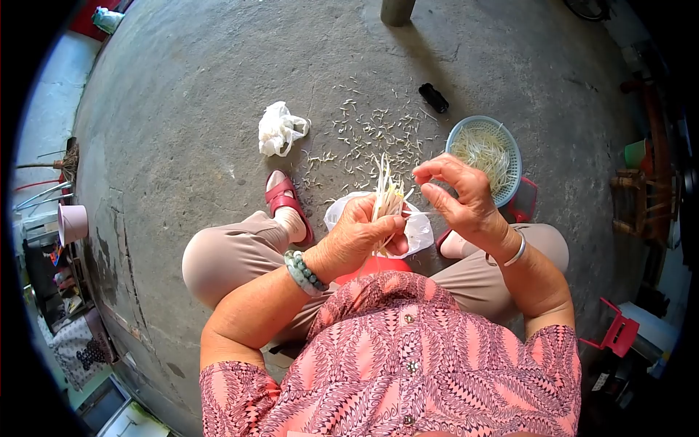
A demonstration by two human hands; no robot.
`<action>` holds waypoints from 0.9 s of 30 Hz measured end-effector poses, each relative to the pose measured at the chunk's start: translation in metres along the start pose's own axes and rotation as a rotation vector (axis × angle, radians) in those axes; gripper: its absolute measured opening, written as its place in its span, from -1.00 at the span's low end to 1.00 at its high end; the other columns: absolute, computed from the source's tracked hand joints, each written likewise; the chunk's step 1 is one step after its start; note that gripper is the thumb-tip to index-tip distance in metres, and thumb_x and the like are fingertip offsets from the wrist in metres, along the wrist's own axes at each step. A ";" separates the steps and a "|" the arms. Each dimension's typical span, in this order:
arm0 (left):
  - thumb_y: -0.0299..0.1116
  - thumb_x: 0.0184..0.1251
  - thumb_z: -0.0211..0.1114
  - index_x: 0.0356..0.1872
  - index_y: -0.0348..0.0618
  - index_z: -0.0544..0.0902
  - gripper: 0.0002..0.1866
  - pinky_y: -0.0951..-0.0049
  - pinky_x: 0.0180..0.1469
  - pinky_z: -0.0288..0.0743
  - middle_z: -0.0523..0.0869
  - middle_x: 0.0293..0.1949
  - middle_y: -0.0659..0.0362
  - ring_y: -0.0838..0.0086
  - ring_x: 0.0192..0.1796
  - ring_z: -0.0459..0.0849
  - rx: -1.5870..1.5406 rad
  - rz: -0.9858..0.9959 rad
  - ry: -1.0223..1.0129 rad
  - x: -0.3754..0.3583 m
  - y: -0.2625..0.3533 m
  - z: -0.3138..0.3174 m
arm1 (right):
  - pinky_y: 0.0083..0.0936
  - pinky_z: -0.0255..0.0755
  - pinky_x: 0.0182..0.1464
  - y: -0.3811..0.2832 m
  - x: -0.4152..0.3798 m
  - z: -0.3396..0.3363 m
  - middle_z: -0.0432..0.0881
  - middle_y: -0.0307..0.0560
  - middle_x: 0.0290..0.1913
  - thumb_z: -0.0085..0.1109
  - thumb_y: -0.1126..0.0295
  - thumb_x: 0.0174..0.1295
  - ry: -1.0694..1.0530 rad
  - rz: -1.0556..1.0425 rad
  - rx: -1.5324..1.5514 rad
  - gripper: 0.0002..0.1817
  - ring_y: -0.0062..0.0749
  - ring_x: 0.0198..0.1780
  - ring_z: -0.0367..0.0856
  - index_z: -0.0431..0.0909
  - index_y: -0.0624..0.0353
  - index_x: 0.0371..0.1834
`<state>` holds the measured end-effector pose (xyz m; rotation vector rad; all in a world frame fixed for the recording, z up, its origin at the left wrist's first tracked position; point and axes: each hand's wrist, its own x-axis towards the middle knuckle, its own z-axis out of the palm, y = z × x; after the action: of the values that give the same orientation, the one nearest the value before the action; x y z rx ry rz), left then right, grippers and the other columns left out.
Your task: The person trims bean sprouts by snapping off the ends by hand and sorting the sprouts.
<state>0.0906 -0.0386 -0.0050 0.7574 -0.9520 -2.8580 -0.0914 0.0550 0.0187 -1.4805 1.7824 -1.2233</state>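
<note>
My left hand [364,229] is wrapped round a bunch of bean sprouts [387,200], whose tips stick up above the fingers. Just to the right, my right hand [459,193] is raised with thumb and index finger apart and nothing visible between them. Below the hands an open white plastic bag [418,234] lies between the feet. A light blue colander [517,162] with more sprouts [483,151] in it stands to the right. Small scraps [378,131] are scattered over the floor beyond the hands.
A crumpled white bag [278,131] lies ahead to the left, and a black object [434,97] near the colander. A post [397,10] rises at the top. A pink bucket [72,223] is far left; a red stool [619,331] stands at the lower right.
</note>
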 end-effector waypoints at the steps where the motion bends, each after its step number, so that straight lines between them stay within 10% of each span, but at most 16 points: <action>1: -0.41 0.32 0.27 -0.11 -0.25 0.55 -0.80 0.62 -0.45 0.46 0.61 -0.47 0.23 0.59 -0.52 0.58 -0.013 -0.009 -0.016 -0.001 0.001 0.000 | -0.48 0.51 -0.19 0.002 0.000 0.000 0.64 0.00 -0.27 0.21 0.54 0.14 -0.020 0.042 0.024 -0.85 -0.26 -0.21 0.67 0.58 0.32 -0.23; 11: -0.38 0.36 0.25 -0.14 -0.22 0.54 -0.84 0.66 -0.54 0.33 0.50 -0.50 0.32 0.70 -0.59 0.42 0.113 -0.021 -0.070 0.000 -0.001 -0.004 | -0.61 0.50 -0.23 0.007 0.002 -0.006 0.68 -0.12 -0.31 0.20 0.47 0.23 -0.320 0.384 0.431 -0.87 -0.61 -0.29 0.60 0.59 0.34 -0.27; 17: -0.30 0.38 0.25 -0.19 -0.17 0.54 -0.83 0.68 -0.57 0.21 0.45 -0.53 0.37 0.75 -0.60 0.33 0.090 -0.036 -0.029 0.002 -0.003 -0.007 | -0.25 0.31 -0.28 0.005 0.005 0.007 0.45 -0.05 -0.51 0.19 0.61 -0.10 -0.011 -0.339 -0.253 -0.86 -0.05 -0.43 0.45 0.42 0.17 -0.56; 21: -0.29 0.37 0.26 -0.19 -0.16 0.54 -0.83 0.69 -0.58 0.21 0.46 -0.54 0.39 0.76 -0.60 0.33 0.143 -0.004 -0.009 0.004 -0.007 -0.008 | -0.21 0.27 -0.28 0.005 0.005 0.005 0.48 -0.03 -0.41 0.24 0.54 -0.10 0.105 -0.404 -0.627 -0.88 -0.07 -0.35 0.46 0.46 0.17 -0.53; 27: -0.29 0.37 0.25 -0.19 -0.15 0.52 -0.83 0.70 -0.57 0.24 0.49 -0.53 0.40 0.77 -0.59 0.36 0.327 0.035 0.022 0.007 -0.013 -0.011 | -0.20 0.35 0.01 0.002 0.008 0.003 0.56 0.00 -0.12 0.26 0.54 -0.07 0.049 -0.306 -0.411 -0.76 -0.04 -0.05 0.52 0.55 0.20 -0.27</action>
<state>0.0907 -0.0353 -0.0230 0.7809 -1.4359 -2.6896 -0.0925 0.0462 0.0169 -2.0318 1.9768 -1.0781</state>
